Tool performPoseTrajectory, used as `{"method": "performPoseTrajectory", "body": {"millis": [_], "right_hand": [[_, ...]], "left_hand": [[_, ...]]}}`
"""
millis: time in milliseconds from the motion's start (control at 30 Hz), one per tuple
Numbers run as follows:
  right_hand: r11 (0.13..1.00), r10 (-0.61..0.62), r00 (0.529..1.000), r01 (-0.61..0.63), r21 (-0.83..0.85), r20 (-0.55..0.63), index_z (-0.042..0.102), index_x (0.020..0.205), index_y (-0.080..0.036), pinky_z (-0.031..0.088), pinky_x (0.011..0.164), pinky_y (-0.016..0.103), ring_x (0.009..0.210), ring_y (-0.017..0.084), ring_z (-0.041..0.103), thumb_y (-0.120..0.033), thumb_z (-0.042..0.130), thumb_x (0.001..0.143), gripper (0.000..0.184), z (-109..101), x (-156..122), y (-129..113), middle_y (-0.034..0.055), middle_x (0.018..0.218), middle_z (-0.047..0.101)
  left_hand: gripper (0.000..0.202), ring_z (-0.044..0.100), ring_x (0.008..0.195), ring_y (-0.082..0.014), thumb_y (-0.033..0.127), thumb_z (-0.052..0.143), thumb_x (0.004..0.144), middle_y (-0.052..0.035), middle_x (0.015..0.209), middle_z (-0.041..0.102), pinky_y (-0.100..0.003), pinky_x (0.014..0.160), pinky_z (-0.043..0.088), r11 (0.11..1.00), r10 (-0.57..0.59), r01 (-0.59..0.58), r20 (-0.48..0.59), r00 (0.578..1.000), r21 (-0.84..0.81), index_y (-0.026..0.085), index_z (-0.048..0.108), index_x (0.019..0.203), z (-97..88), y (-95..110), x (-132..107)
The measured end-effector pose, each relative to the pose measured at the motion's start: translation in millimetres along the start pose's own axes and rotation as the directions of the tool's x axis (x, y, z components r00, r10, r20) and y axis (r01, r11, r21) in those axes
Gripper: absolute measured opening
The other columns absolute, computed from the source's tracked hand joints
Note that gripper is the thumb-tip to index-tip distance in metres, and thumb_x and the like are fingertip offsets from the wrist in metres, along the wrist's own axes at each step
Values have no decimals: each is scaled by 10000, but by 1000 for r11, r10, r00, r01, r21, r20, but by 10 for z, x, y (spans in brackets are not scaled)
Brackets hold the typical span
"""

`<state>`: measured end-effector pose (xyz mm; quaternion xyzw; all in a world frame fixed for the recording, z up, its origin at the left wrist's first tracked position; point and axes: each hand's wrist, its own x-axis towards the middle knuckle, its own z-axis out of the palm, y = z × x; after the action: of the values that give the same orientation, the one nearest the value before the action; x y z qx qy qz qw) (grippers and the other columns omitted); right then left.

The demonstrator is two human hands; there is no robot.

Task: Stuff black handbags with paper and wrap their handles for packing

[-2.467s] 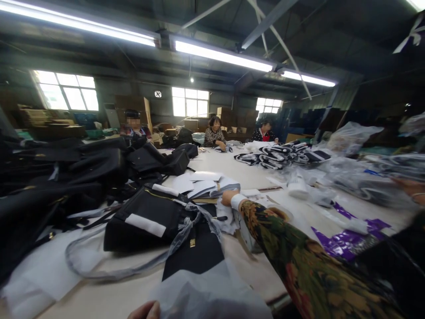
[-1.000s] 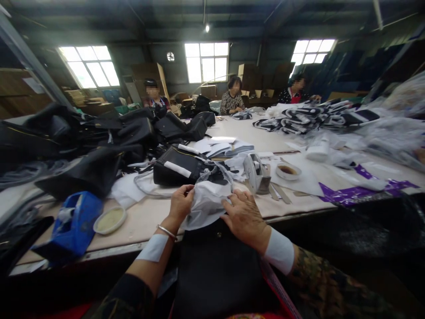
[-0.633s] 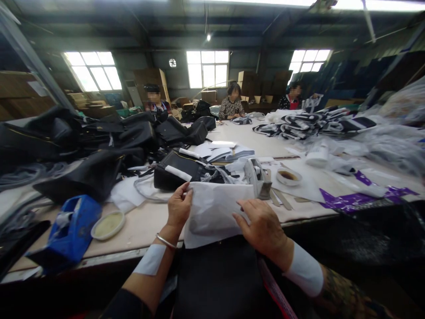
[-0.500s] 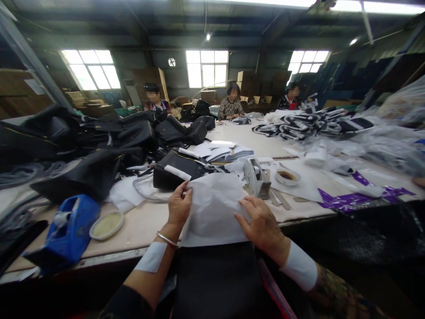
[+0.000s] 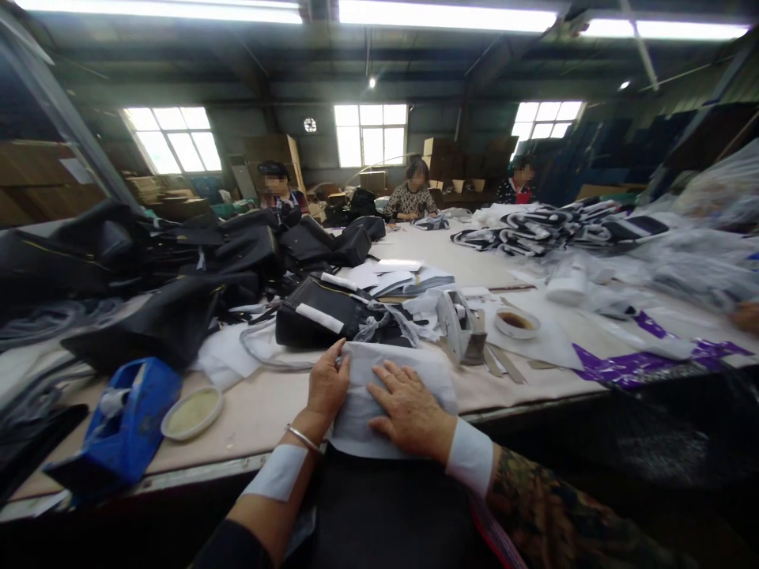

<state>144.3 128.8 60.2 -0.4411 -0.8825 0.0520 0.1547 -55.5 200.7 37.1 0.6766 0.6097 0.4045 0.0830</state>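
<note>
A sheet of white tissue paper [image 5: 428, 373] lies folded over a flat black piece [image 5: 391, 506] at the near edge of the long table [image 5: 261, 403]. My left hand [image 5: 326, 385] grips the paper's left edge, thumb on top and fingers curled under. My right hand [image 5: 408, 411] lies flat on the middle of the paper, fingers spread and pressing down. Just beyond the paper sits a black handbag [image 5: 323, 320] with white wrapped handles and crumpled clear plastic.
A blue tape dispenser [image 5: 127, 427] and a shallow dish of yellowish paste [image 5: 193, 411] sit at the left. A grey tape dispenser [image 5: 462, 328] and a small dish [image 5: 517, 322] stand right of the paper. Black bags [image 5: 178, 261] are heaped at the left. Three people sit at the far end.
The paper was held up spread between both hands; now it is folded down flat. My right hand has slid left onto its middle and presses it, while my left keeps the left edge.
</note>
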Motion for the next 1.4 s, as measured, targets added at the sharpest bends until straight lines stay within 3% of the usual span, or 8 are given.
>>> {"method": "performPoseTrajectory", "body": {"millis": [200, 333, 500, 633, 800, 1000, 1133, 1400], "right_hand": [[1000, 19, 988, -22, 19, 151, 509, 1463, -277, 323, 1081, 637, 1401, 440, 385, -634, 568, 903, 667, 156, 39, 111, 147, 1535, 462], [1000, -19, 989, 16, 23, 143, 515, 1457, -274, 342, 1058, 621, 1372, 439, 404, -663, 576, 882, 697, 147, 37, 120, 145, 1514, 483], [989, -142, 986, 138, 45, 89, 626, 1339, -236, 381, 1049, 561, 1275, 372, 510, -500, 618, 899, 513, 247, 74, 138, 128, 1387, 607], [959, -278, 960, 275, 72, 25, 689, 1248, -205, 379, 1082, 504, 1270, 341, 530, -382, 630, 887, 406, 304, -58, 155, 119, 1287, 678], [999, 46, 964, -41, 24, -262, 636, 1304, -172, 339, 1121, 518, 1344, 324, 480, -347, 503, 982, 390, 220, -454, 398, 146, 1404, 597], [738, 674, 727, -658, 147, -133, 504, 1422, -28, 461, 1018, 457, 1195, 344, 605, -476, 392, 993, 631, 158, -563, 899, 248, 1262, 638], [676, 712, 702, -687, 268, 4, 504, 1431, -33, 512, 929, 438, 1053, 330, 679, -521, 378, 984, 673, 150, -497, 950, 198, 1047, 722], [785, 596, 762, -484, 387, -254, 616, 1341, -106, 501, 1028, 459, 1163, 316, 654, -323, 547, 867, 526, 152, -243, 916, 175, 1268, 687]], "left_hand": [[342, 704, 959, -252, 153, 622, 847, -123, 1070, 746, -400, 916, 565, 992, -14, 4, 76, 997, 128, 145, 687, 1183, -159, -43, -30], [325, 590, 1201, -353, 199, 617, 870, -217, 1310, 623, -528, 1048, 468, 957, 127, -143, 78, 989, 251, 115, 687, 1176, -362, 323, -83], [327, 608, 1202, -263, 300, 604, 922, -141, 1292, 661, -389, 1070, 488, 886, 448, -462, 330, 831, -42, 150, 694, 1198, -251, 782, -237], [394, 602, 1235, -269, 336, 511, 979, -147, 1337, 649, -421, 1086, 479, 908, 378, -413, 544, 749, -62, 141, 646, 1294, -27, 703, -394], [448, 495, 1356, -339, 386, 462, 998, -173, 1407, 593, -542, 1127, 400, 907, 237, -375, 503, 831, 191, 140, 598, 1347, -88, 477, -492], [511, 488, 1350, -384, 489, 576, 924, -233, 1432, 533, -533, 1084, 433, 876, 56, -220, 362, 930, 430, 137, 636, 1290, -194, 452, -623], [551, 519, 1318, -380, 480, 553, 940, -244, 1439, 514, -507, 1047, 475, 873, -27, -110, 271, 962, 476, 112, 588, 1349, -248, 415, -715], [529, 553, 1244, -369, 431, 580, 934, -226, 1354, 535, -518, 1047, 494, 910, 73, -98, 76, 994, 403, 108, 542, 1351, -432, 205, -891]]}}
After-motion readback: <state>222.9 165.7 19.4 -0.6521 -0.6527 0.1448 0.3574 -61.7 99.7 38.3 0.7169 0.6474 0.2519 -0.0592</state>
